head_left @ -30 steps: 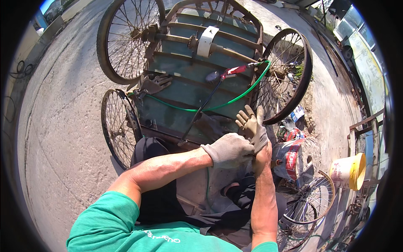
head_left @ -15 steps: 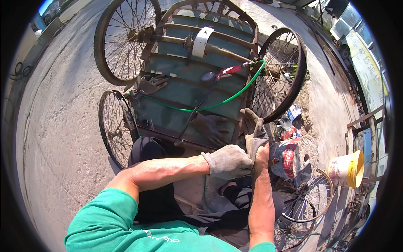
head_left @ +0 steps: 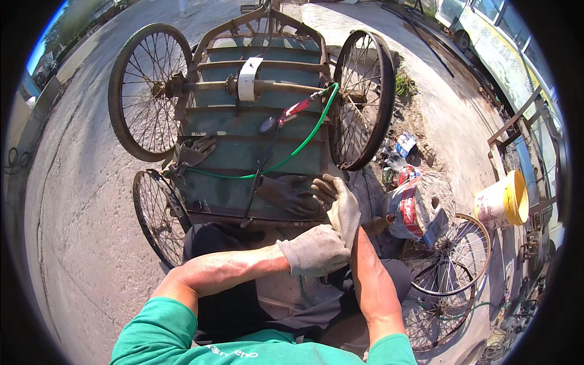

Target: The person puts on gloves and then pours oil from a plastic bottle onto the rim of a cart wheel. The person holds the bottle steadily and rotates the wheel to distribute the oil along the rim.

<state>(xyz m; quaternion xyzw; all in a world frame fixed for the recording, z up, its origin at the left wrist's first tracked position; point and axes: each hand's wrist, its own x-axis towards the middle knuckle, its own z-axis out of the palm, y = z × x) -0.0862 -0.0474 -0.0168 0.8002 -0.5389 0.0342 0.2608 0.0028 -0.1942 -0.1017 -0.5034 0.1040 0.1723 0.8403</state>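
Observation:
My left hand (head_left: 316, 249), in a grey knit work glove, is closed on the cuff at my right wrist. That cuff belongs to the pale work glove (head_left: 345, 213) on my right hand (head_left: 338, 199), whose fingers are stretched out and slightly bent. Beyond my hands lies an upturned cart (head_left: 225, 193) with a green underside and rusty crossbars. A dark work glove (head_left: 289, 193) rests on it close to my right fingertips, and a grey-brown glove (head_left: 198, 150) lies at its left edge. A red-handled air inflator (head_left: 295, 111) with a green hose (head_left: 304, 143) lies across the crossbars.
Spoked wheels (head_left: 152, 91) (head_left: 364, 100) stand on both sides of the cart, with a smaller wheel (head_left: 161, 216) at near left. To the right are a red-and-white sack (head_left: 406, 210), loose wheel rims (head_left: 453, 252) and a yellow-and-white bucket (head_left: 502, 201). A parked vehicle (head_left: 502, 45) stands at far right.
The right glove has been pulled down farther, covering the heel of the hand that showed bare before. Both hands have shifted left in the picture as the view turned.

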